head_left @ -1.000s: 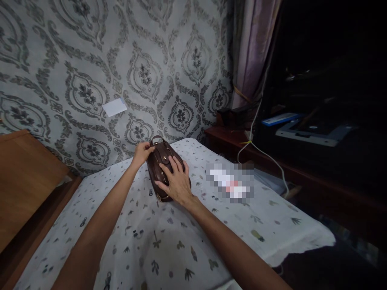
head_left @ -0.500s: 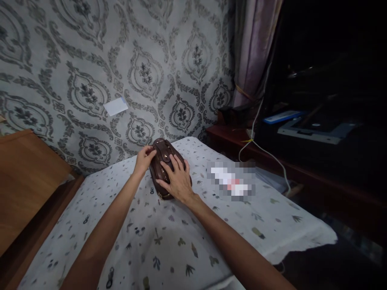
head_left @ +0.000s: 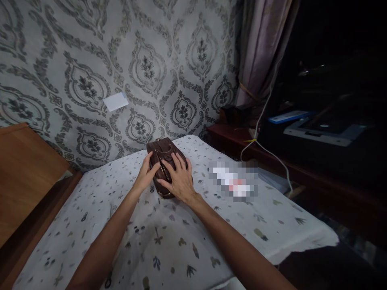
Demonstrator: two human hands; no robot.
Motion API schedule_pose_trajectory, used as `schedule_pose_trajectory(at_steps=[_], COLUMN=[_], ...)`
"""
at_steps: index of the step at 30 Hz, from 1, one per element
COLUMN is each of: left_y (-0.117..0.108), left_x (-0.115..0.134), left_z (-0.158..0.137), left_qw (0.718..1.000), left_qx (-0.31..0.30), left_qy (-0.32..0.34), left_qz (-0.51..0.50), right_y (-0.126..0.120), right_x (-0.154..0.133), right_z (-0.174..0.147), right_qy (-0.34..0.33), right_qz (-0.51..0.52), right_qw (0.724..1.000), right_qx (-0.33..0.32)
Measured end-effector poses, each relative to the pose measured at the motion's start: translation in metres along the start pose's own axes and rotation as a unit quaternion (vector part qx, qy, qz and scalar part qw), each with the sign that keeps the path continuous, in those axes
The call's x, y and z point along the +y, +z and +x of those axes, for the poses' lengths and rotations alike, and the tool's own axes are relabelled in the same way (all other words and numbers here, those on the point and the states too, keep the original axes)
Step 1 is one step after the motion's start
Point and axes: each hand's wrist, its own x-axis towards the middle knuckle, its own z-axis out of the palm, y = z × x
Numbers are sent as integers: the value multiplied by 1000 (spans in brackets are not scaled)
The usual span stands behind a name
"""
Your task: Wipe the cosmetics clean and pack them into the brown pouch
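A small dark brown leather-like bag (head_left: 165,146) with gold-coloured zippers and a strap tab on top rests on the patterned white cloth. My left hand (head_left: 145,174) grips its left side, thumb over the top near a zipper and fingers along the edge, partly hidden. Across the right half of the bag lies my right hand (head_left: 179,181), palm down with its fingers spread. The zipper between the hands shows only in part.
The white cloth (head_left: 169,249) covers the surface under the bag. A blurred-out item (head_left: 232,181) lies to the right. Wallpaper rises behind, a wooden board (head_left: 27,173) stands at left, and a white cable (head_left: 272,155) hangs by the dark shelf at right.
My left hand has changed from a pinch at the bag's upper left edge to a wider grip on its side. The strap tab looks shifted; the right hand stays on top.
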Motion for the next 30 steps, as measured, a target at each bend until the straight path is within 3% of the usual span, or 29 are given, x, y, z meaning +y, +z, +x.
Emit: schedule_pose_trajectory(at_steps=[8, 12, 17, 23, 30], left_y=[3, 4, 14, 30, 34], left_x=[4, 13, 35, 52, 56], left_z=[2, 19, 44, 68, 91], left_qw=[998, 989, 955, 948, 949], left_qx=[29, 40, -15, -40, -13], left_qy=[13, 101, 181, 141, 96], left_qz=[48, 104, 234, 282, 300], right_y=[3, 5, 13, 15, 11], right_x=[1, 1, 1, 0, -4], right_z=[-1, -2, -8, -12, -13], right_qy=[-11, -8, 13, 21, 39], right_qz=[-9, -6, -9, -5, -6], right_qw=[1000, 1000, 998, 998, 998], right_qx=[10, 25, 63, 64, 55])
